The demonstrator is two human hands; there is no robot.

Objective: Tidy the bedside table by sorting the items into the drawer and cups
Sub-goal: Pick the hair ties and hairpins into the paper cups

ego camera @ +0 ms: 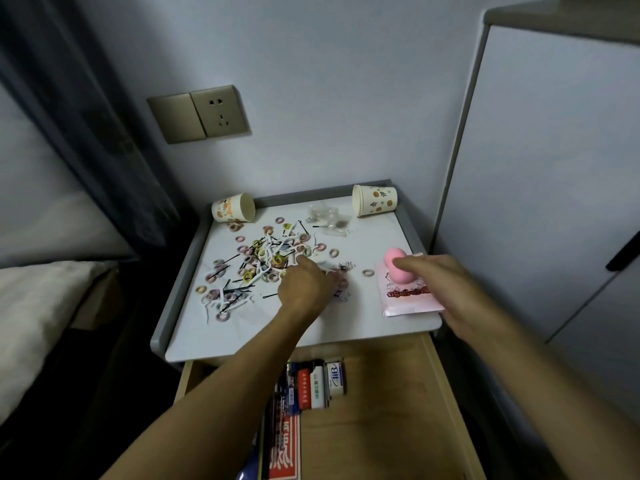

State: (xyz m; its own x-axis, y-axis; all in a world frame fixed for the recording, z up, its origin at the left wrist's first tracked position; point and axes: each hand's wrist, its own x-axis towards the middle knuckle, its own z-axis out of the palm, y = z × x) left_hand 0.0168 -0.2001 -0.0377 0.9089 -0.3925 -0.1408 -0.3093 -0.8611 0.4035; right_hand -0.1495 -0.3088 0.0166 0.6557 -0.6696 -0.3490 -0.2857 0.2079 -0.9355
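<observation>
Drawer (381, 427) hidden partly by arms (214, 386), left hand (304, 285) over blurred packet (346, 266), grip unclear, right hand (440, 275) released beside sponge (393, 258)

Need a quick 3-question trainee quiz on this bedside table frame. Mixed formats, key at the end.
1. True or false: both paper cups stand upright.
2. The pink egg-shaped sponge rests on: A) the pink packet; B) a pillow; C) a book.
3. Which hand reaches into the pile of hair ties and pins?

Key:
1. False: both lie on their sides.
2. A.
3. The left hand; the right hand is by the sponge.
</observation>
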